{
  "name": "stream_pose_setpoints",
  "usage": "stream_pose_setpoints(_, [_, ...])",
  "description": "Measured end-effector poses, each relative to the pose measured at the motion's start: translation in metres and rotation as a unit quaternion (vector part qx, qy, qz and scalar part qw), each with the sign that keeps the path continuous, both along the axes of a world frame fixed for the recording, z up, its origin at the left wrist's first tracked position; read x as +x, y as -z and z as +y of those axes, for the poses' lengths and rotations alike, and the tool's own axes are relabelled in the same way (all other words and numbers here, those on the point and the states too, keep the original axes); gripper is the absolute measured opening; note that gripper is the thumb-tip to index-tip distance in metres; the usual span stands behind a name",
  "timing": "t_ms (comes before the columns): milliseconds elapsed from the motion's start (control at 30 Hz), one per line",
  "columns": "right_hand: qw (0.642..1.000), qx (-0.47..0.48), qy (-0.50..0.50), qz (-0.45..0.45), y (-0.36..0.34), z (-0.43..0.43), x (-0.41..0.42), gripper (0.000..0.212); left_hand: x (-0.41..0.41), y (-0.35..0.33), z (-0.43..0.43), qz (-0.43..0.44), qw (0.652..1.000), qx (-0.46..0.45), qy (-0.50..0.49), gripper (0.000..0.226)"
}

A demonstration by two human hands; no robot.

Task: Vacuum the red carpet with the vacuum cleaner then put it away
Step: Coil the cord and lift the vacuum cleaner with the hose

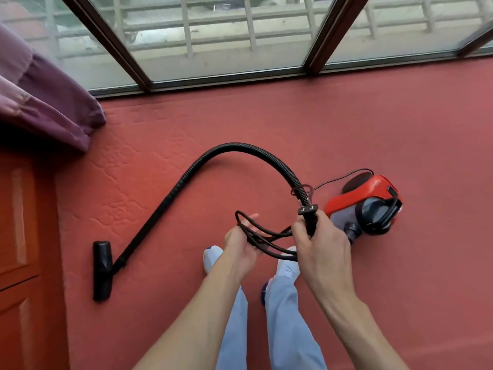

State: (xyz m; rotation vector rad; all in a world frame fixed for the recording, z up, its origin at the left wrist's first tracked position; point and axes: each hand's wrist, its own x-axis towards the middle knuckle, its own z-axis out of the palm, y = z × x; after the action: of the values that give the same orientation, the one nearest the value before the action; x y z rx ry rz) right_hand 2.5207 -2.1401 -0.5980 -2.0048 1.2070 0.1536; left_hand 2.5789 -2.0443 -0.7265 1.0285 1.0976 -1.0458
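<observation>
Cord (266, 236) loops, limp and light, drape over the left hand's (241, 243) seemingly straight fingers, just left of the vacuum cleaner (365, 206) on the red carpet (400, 116). The right hand (322, 244), nearer it, clenches the stiff plug (309, 217). The heavier canister probably lifts best by its handle (392, 202).

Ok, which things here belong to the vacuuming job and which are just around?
Job: vacuum cleaner, hose, floor nozzle, power cord looped over left hand, plug gripped by right hand, red carpet.
Just around: purple curtain, wooden door, window.
</observation>
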Motion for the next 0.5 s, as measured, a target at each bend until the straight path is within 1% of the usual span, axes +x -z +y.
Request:
stream_pose_setpoints(67, [1.000, -0.007, -0.022, 0.009, 0.000, -0.010, -0.014, 0.032, -0.007, 0.011, -0.019, 0.044, 0.997, -0.058, -0.006, 0.029])
stream_pose_setpoints(100, [0.999, 0.001, -0.034, 0.014, 0.001, -0.015, -0.021, 0.030, -0.010, 0.015, -0.030, 0.069, 0.993, -0.092, -0.011, 0.032])
stream_pose_setpoints(167, [0.997, 0.037, -0.066, 0.027, 0.005, -0.023, -0.037, 0.016, -0.014, 0.024, -0.049, 0.099, 0.982, -0.160, 0.005, 0.039])
stream_pose_setpoints(200, [0.995, 0.057, -0.077, 0.037, 0.007, -0.028, -0.045, 0.019, -0.017, 0.026, -0.060, 0.103, 0.975, -0.194, 0.027, 0.044])
stream_pose_setpoints(267, [0.989, 0.084, -0.112, 0.047, 0.011, -0.039, -0.062, 0.038, -0.024, 0.030, -0.082, 0.095, 0.958, -0.264, 0.053, 0.053])
stream_pose_setpoints(333, [0.983, 0.092, -0.150, 0.060, 0.013, -0.049, -0.076, 0.043, -0.032, 0.032, -0.104, 0.072, 0.943, -0.325, 0.010, 0.057])
stream_pose_setpoints(400, [0.985, 0.079, -0.146, 0.037, 0.017, -0.062, -0.091, 0.046, -0.035, 0.032, -0.125, 0.042, 0.929, -0.364, -0.054, 0.054])
stream_pose_setpoints(467, [0.990, 0.046, -0.132, -0.009, 0.021, -0.079, -0.098, 0.051, -0.034, 0.029, -0.143, 0.023, 0.921, -0.375, -0.104, 0.045])
stream_pose_setpoints(500, [0.990, 0.053, -0.128, -0.018, 0.025, -0.085, -0.102, 0.049, -0.033, 0.027, -0.151, 0.022, 0.923, -0.366, -0.120, 0.039])
